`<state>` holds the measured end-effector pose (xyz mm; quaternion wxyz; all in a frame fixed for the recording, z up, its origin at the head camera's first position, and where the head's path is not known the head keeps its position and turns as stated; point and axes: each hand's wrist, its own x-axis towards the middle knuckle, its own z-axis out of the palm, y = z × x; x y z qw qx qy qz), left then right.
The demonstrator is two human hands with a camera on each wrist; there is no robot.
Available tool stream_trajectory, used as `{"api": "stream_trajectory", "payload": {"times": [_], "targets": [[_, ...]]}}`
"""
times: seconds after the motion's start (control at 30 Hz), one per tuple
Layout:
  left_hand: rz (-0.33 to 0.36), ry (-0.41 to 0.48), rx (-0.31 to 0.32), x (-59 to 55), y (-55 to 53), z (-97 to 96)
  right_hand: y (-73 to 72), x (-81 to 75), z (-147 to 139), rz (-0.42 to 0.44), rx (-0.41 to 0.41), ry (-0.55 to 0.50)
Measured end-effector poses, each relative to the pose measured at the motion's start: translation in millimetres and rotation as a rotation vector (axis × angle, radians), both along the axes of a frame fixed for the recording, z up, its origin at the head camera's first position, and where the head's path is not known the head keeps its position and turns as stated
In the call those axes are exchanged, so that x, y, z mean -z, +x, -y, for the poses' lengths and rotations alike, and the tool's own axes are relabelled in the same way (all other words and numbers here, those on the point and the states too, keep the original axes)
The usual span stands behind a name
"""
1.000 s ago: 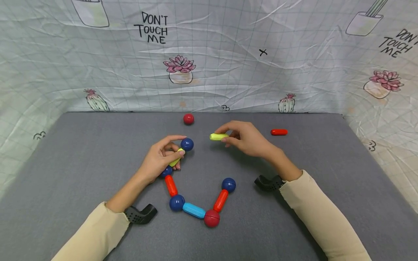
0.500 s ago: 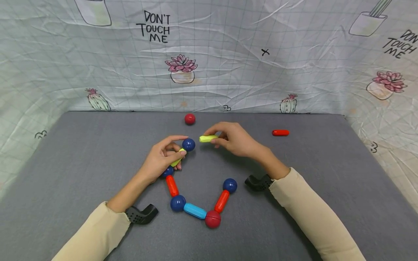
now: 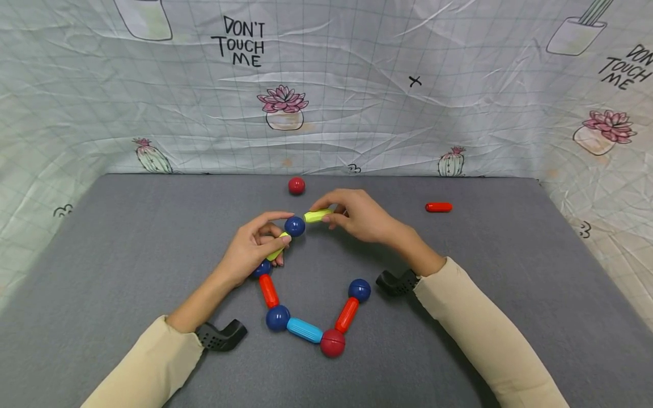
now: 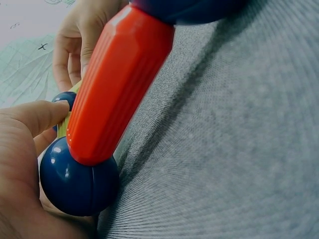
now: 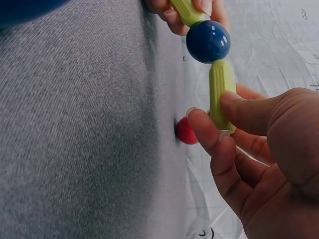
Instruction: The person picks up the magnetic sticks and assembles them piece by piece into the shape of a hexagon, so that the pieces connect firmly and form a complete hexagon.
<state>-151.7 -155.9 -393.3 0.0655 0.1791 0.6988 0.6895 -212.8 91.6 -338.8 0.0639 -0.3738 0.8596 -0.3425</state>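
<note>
Yellow ribbed rod (image 5: 220, 83), probably plastic

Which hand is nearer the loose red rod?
Right. In the head view, the right hand is left of the loose red rod, apart from it; the left hand is much farther left.

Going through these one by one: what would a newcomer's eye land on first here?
Probably the two hands near the middle: the right hand pinches a yellow rod, its end at a blue ball, while the left hand holds a second yellow rod on the ball's other side. Nearer the camera, a curved chain of coloured rods and balls stands out against the grey tabletop. Behind, "DON'T TOUCH ME" lettering marks the pale cloth.
</note>
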Motion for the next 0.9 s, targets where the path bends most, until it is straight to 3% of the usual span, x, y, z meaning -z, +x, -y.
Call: {"api": "stream_trajectory", "payload": {"times": [0.6, 0.9], "targets": [[-0.018, 0.002, 0.007, 1.1, 0.1, 1.0, -8.4, 0.1, 8.8, 0.055, 0.046, -0.068], [-0.006, -0.018, -0.004, 0.7, 1.0, -0.6, -4.4, 3.3, 8.0, 0.075, 0.072, -0.061]]}}
